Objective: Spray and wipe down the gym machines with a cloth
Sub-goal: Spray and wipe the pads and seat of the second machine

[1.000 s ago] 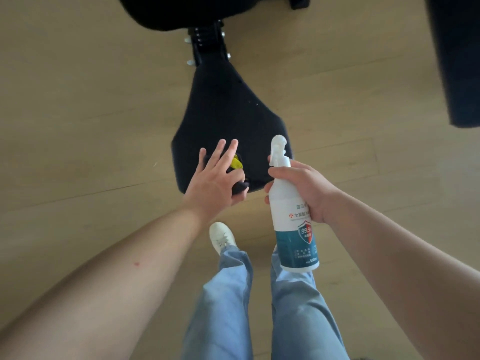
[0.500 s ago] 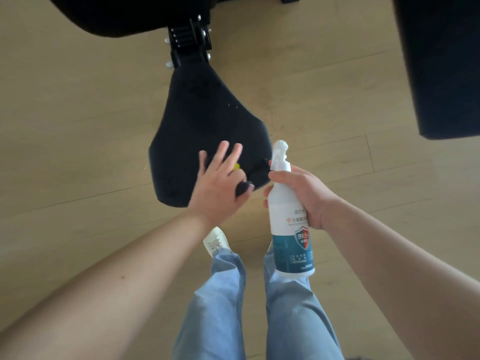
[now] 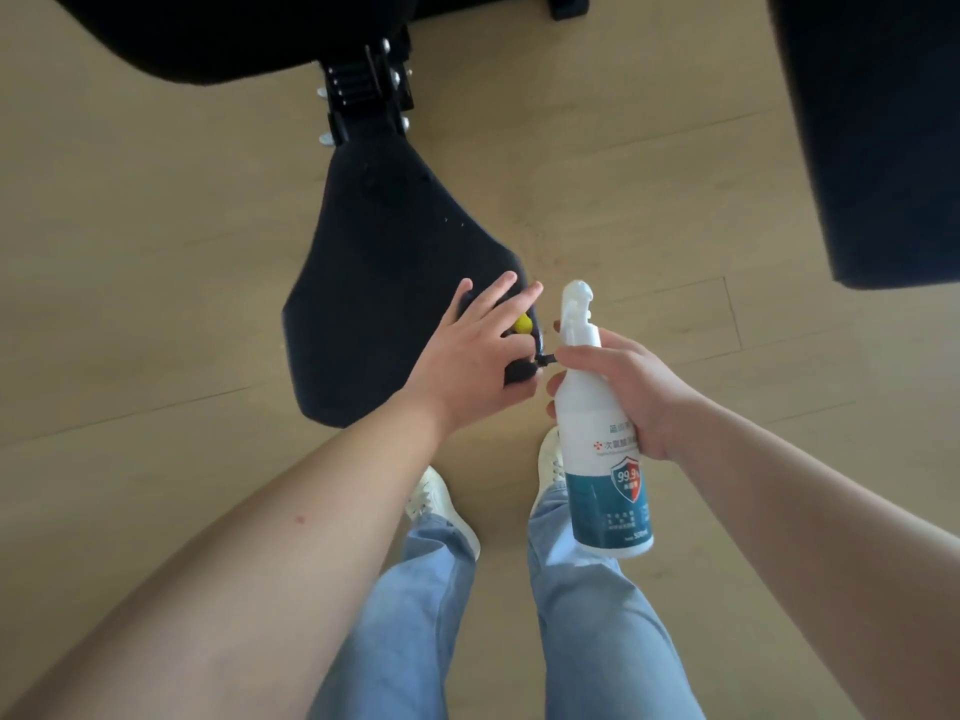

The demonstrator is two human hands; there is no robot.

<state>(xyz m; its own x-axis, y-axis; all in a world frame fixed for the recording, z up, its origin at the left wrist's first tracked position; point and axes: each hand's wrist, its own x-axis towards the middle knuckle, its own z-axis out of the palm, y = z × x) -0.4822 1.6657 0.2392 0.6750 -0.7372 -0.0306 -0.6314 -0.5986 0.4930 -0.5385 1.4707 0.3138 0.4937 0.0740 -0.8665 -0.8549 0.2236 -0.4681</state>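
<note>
Head view, looking down, left to right. A wooden plank floor [image 3: 130, 252] is filling the background. At the upper left a large black padded part [image 3: 234, 33] of the gym machine is running out of frame at the top edge, so its full shape is not showing. Below it a black hinge bracket [image 3: 363, 96] with silver bolts is joining a black seat pad [image 3: 379, 283], which is widening toward the viewer.

The left hand [image 3: 470, 350] is resting on the near right corner of the seat pad, its grip apart, fingers straight and spread. A small yellow piece [image 3: 522, 323] is showing between the fingers, and a dark object [image 3: 519, 375] is sitting under the palm and thumb. Both are mostly hidden by the hand, and whether either one is the cloth cannot be told.

Just beside it, the right hand [image 3: 631, 392] is holding a white-and-teal spray bottle [image 3: 605, 459] upright above the floor, grip clamped round the neck and shoulder. The fingers are covering part of the label, and the small print is too blurred to read.

Below the hands, white shoes [image 3: 441, 504] and light blue trousers [image 3: 415, 615] are standing on the floor. The bottle is hiding part of the right shoe.

At the far right another dark pad [image 3: 883, 122] is being cut off by the top and right edges.
</note>
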